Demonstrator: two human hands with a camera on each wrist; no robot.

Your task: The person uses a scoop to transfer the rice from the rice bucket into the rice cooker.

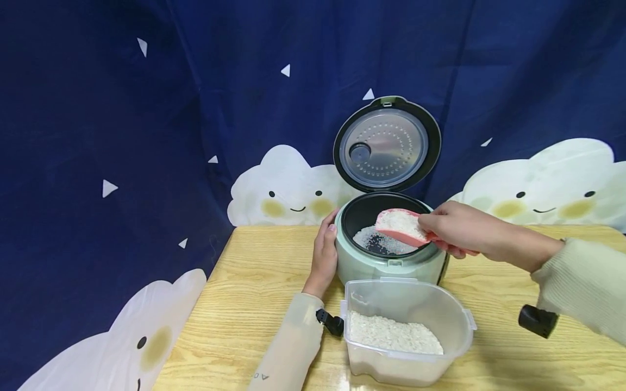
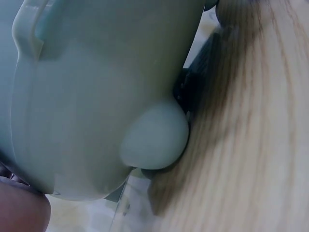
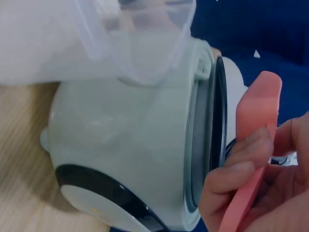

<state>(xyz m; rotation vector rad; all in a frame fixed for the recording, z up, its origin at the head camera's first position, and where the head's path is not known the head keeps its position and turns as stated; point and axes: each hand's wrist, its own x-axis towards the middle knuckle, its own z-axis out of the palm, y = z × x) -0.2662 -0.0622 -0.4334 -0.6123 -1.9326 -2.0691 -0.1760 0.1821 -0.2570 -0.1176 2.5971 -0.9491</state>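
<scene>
A pink scoop point(image 1: 404, 237) heaped with white rice is gripped by its handle in my right hand point(image 1: 457, 225). The scoop is over the open mouth of a pale green rice cooker point(image 1: 371, 274), roughly level. Loose rice point(image 1: 364, 237) lies on the bottom of the black inner pot point(image 1: 354, 212). My left hand point(image 1: 325, 255) rests along the cooker's left side with its fingers extended. In the right wrist view, fingers and thumb wrap the scoop's handle point(image 3: 246, 193). Much of the left hand is out of the left wrist view, beside the cooker's wall point(image 2: 96, 96).
In front of the cooker stands a clear plastic bin point(image 1: 457, 326) partly filled with rice point(image 1: 393, 334). The cooker's lid point(image 1: 386, 144) stands upright behind the pot. All of it is on a wooden table point(image 1: 244, 282), against a dark blue curtain point(image 1: 274, 98) with cloud prints.
</scene>
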